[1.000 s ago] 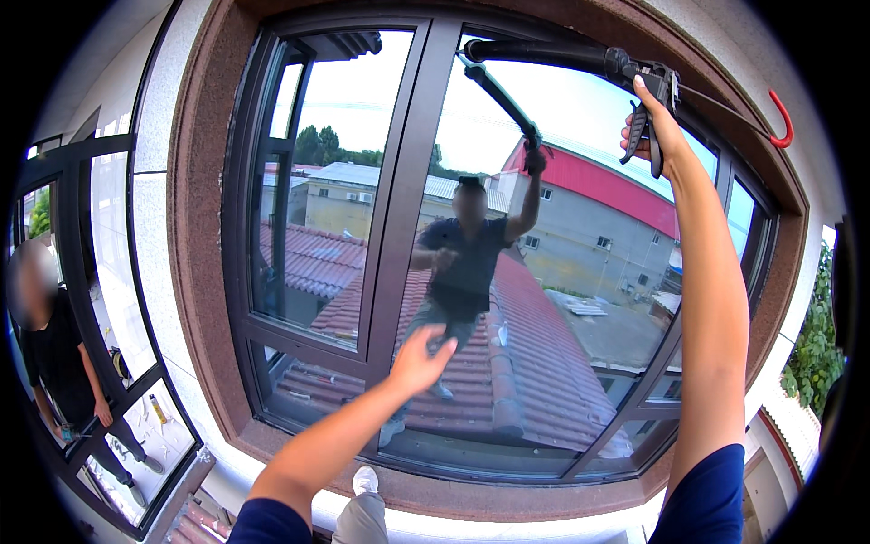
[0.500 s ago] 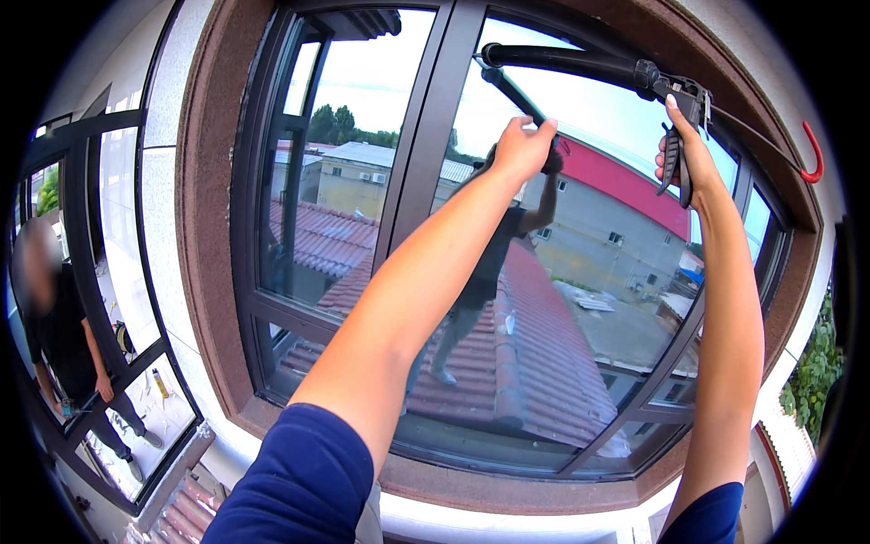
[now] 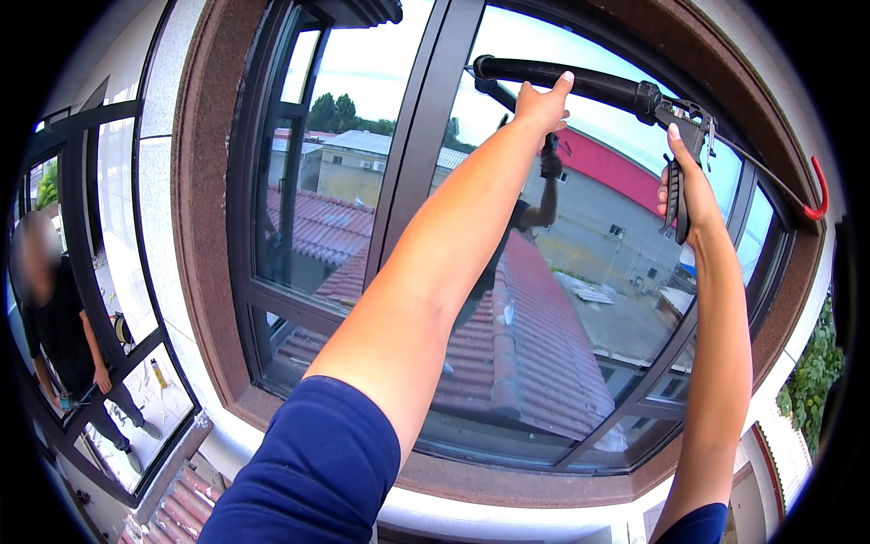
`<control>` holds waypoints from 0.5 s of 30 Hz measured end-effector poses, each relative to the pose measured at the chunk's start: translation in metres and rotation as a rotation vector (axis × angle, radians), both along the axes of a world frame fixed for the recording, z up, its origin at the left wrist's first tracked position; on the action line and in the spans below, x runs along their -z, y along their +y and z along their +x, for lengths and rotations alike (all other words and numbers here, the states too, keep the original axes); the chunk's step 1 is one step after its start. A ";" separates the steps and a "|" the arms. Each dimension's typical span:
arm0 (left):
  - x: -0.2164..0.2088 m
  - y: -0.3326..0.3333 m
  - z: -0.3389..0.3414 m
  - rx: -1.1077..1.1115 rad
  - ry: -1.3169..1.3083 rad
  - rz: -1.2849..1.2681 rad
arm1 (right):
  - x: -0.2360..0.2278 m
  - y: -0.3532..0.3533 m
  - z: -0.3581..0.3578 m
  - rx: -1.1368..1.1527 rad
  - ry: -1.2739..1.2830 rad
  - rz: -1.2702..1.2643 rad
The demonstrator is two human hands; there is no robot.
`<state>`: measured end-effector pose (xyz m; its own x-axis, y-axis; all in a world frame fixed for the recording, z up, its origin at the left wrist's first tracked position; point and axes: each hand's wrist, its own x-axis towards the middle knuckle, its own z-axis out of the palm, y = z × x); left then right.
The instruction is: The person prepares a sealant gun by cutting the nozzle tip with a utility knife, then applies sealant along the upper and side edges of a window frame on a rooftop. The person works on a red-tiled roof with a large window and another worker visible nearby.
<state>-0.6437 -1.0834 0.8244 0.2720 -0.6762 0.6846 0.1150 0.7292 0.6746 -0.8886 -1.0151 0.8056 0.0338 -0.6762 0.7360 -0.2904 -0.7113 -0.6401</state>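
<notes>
A caulking gun [image 3: 603, 86], its barrel [image 3: 507, 69] hiding its contents, is lying at one o'clock, the right hand [image 3: 696, 186] gripping its handle [image 3: 671, 195], the left forearm [image 3: 453, 236] slanting upward, that hand's [image 3: 542, 109] grip unclear.

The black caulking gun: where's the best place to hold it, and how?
Probably by its handle, from below: it hangs beneath the gun's right end, beside the trigger. The long barrel sticks out leftward, so supporting that too may steady it.

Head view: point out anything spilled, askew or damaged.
The black dispensing gun looks undamaged. At left, the floor beyond the dark frame looks untidy: a yellow tube is there among scraps too small to identify.
</notes>
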 end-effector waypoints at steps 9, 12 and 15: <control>0.011 -0.019 0.002 0.126 0.160 -0.058 | 0.037 0.002 0.002 0.037 0.028 0.034; 0.021 -0.018 0.000 0.142 0.193 -0.067 | 0.047 0.003 -0.001 0.023 0.032 0.031; 0.027 -0.017 0.002 0.185 0.240 -0.046 | 0.057 0.009 0.005 0.042 0.003 0.040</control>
<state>-0.6420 -1.1001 0.7970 0.3047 -0.6990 0.6469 0.4005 0.7103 0.5789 -0.8834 -1.0062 0.7482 0.0068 -0.7057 0.7085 -0.3211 -0.6725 -0.6668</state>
